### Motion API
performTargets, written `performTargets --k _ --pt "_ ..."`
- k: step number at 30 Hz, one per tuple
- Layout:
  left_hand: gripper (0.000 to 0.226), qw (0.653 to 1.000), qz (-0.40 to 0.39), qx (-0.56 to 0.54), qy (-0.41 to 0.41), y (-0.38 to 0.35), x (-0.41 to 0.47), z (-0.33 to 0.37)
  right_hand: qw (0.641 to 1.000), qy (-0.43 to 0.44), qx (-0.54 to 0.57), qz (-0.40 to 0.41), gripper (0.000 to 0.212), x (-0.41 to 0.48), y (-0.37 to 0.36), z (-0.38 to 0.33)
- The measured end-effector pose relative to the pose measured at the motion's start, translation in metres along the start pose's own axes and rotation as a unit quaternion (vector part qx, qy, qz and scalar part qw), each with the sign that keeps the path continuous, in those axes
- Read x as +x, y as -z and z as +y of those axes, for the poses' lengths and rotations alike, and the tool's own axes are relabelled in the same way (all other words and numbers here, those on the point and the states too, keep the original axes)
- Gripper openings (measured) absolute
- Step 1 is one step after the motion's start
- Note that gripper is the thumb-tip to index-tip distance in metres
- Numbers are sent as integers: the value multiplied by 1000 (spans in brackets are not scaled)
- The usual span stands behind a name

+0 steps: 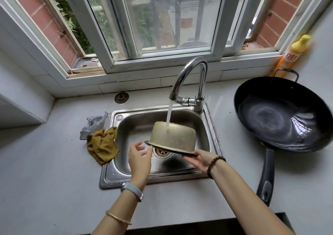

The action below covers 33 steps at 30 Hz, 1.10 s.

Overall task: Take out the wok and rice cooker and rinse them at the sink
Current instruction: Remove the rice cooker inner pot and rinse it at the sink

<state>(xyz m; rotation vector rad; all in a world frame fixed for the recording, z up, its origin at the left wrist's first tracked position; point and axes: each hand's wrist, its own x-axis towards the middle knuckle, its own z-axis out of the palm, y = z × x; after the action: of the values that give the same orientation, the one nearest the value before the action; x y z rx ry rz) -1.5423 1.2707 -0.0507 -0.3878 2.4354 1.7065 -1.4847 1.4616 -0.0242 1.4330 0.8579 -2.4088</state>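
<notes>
A worn metal rice cooker pot (173, 137) hangs upside down over the steel sink (212, 126), under the running tap (189, 79). Water strikes its upturned bottom. My right hand (201, 158) grips the pot's rim on the right side. At the rim's left edge my left hand (139, 156) touches it with thumb and spread fingers. The black wok (281, 113) rests on the counter right of the sink, wet inside, its long handle (266, 178) pointing toward me.
A mustard cloth (101, 145) and a silver scrubbing cloth (92, 126) lie at the sink's left edge. A yellow detergent bottle (292, 54) stands at the back right by the window. A round drain strainer (121, 97) lies behind the sink.
</notes>
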Motion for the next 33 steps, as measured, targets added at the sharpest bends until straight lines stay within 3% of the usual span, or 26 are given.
performTargets --k 2,3,6,13,25,33 --pt "35 966 -64 -168 187 -7 10 -4 1000 -1 -1 4 23 0 0 -2" --pt "35 939 -89 -234 234 -10 14 -6 1000 -1 -4 5 22 2 1 -1" --pt "24 891 -108 -335 286 -17 18 -5 1000 -5 -1 10 21 5 2 -1" --pt "6 884 -124 -347 289 -30 24 -3 1000 3 -1 17 21 8 10 -5" --pt "44 875 -120 -378 279 -37 33 -1 999 16 -22 36 35 31 3 -21" --pt "34 863 -98 -410 276 -17 38 -1 997 25 -70 -11 26 32 -21 -20"
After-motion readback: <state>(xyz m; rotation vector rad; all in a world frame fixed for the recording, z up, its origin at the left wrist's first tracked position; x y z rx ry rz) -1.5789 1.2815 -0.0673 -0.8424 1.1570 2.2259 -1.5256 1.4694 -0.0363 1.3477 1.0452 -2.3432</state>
